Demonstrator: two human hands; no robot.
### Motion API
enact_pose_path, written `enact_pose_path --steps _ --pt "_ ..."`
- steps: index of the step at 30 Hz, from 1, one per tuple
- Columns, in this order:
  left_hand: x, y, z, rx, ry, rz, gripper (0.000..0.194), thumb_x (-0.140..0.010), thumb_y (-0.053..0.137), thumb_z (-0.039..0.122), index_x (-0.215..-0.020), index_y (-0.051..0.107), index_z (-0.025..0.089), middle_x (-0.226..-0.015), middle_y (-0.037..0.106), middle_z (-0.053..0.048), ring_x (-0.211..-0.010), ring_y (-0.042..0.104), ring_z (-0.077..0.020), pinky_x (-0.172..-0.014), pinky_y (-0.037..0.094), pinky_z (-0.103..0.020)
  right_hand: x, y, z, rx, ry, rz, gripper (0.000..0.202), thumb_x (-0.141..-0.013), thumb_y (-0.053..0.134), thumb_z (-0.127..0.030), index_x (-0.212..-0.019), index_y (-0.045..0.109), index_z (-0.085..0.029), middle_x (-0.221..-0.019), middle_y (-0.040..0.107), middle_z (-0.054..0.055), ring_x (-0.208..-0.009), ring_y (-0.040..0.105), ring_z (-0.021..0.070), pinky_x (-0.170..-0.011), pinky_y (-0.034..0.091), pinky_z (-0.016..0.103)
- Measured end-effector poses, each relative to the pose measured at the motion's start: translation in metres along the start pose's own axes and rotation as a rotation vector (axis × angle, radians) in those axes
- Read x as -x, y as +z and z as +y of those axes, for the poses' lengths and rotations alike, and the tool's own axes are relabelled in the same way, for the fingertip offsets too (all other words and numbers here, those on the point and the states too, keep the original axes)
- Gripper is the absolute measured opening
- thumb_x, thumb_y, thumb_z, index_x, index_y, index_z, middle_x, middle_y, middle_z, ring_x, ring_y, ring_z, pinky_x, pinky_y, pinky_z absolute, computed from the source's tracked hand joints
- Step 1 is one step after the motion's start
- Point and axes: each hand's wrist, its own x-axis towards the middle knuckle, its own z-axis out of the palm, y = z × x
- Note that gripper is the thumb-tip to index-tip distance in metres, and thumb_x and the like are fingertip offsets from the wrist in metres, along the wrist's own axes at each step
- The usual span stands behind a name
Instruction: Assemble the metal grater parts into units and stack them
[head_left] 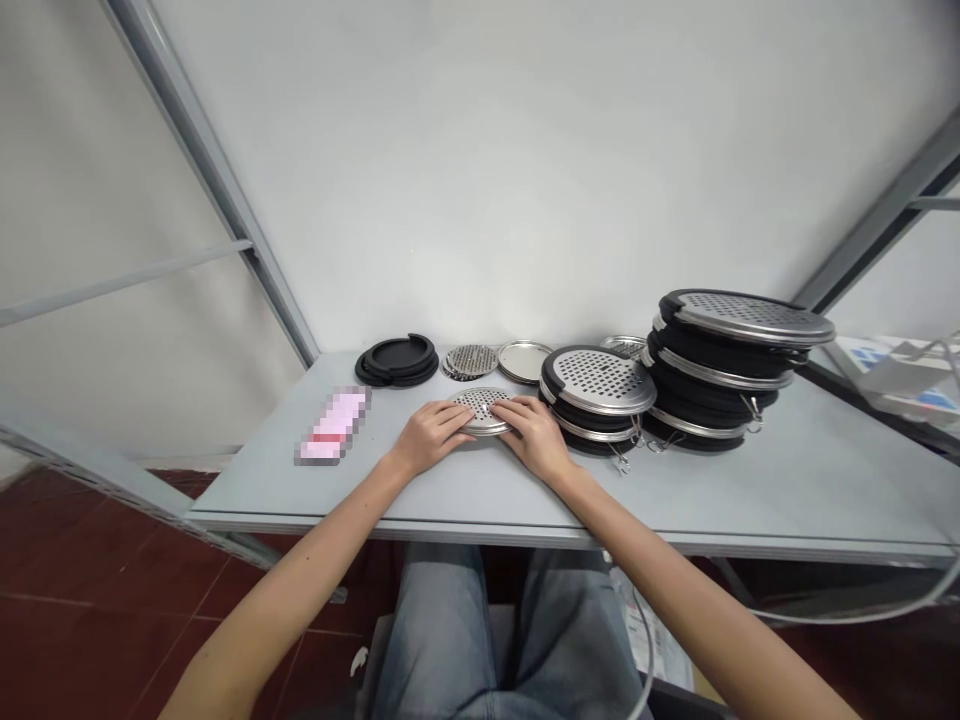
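"Where did the perforated disc (481, 408) lie?"

"Left of the short stack (598, 397), between the left hand (433, 434) and the right hand (535, 434)."

"Which was nearer, and how did each stand?"

"Neither; the left held the rim away from the stack, the right the rim toward it, fingers curled on top. Being round, it showed no long axis."

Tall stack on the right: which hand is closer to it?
Right. The right hand is at the right side of the perforated metal disc, with the shorter stack between it and the tall stack. The left hand is at the disc's left side, farther away.
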Motion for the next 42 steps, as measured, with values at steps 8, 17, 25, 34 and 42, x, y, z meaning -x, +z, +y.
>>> enact_pose_path --steps 8,17,25,34,42 --pt "0.01 -0.021 -0.022 0.224 -0.2 -0.03 0.034 -0.096 0.055 0.033 -0.127 0.06 0.021 -0.125 0.067 -0.01 -0.116 0.063 -0.0233 -0.1 0.052 -0.043 -0.003 -0.001 -0.002 -0.04 0.039 0.082 0.044 -0.092 0.047 -0.014 -0.135 0.052 -0.017 -0.127 0.06 0.012 -0.118 0.053 0.0261 -0.101 0.048 0.045" --pt "0.003 -0.018 -0.011 0.231 -0.235 -0.049 0.037 -0.088 0.064 0.026 -0.126 0.063 0.023 -0.127 0.066 -0.009 -0.119 0.061 -0.0251 -0.104 0.048 -0.048 -0.002 -0.006 -0.011 0.022 -0.059 0.054 0.043 -0.094 0.042 -0.014 -0.133 0.056 -0.025 -0.117 0.065 0.01 -0.111 0.058 0.026 -0.096 0.049 0.045" --pt "0.009 -0.022 -0.016 0.492 -0.369 -0.101 0.035 -0.09 0.058 0.025 -0.125 0.064 0.02 -0.13 0.065 -0.008 -0.123 0.06 -0.0237 -0.108 0.046 -0.042 -0.001 0.0 0.002 -0.101 0.077 0.066 0.052 -0.086 0.056 -0.017 -0.137 0.047 -0.018 -0.128 0.059 0.014 -0.125 0.05 0.0289 -0.103 0.046 0.048" --pt "0.005 -0.016 -0.01 0.163 -0.242 -0.033 0.043 -0.084 0.071 0.029 -0.127 0.062 0.025 -0.131 0.063 -0.01 -0.12 0.059 -0.0256 -0.105 0.047 -0.048 -0.001 -0.002 -0.002 -0.047 0.017 0.152 0.022 -0.088 0.058 -0.017 -0.109 0.065 -0.022 -0.104 0.068 0.01 -0.104 0.059 0.0273 -0.091 0.052 0.045" --pt "0.008 -0.01 -0.012 0.196 -0.209 -0.075 0.038 -0.098 0.048 0.027 -0.136 0.054 0.023 -0.134 0.062 -0.009 -0.125 0.058 -0.0225 -0.107 0.048 -0.044 -0.002 -0.005 -0.005 -0.087 0.022 0.137 0.026 -0.088 0.059 -0.022 -0.113 0.064 -0.023 -0.106 0.067 0.01 -0.104 0.059 0.0274 -0.092 0.052 0.045"
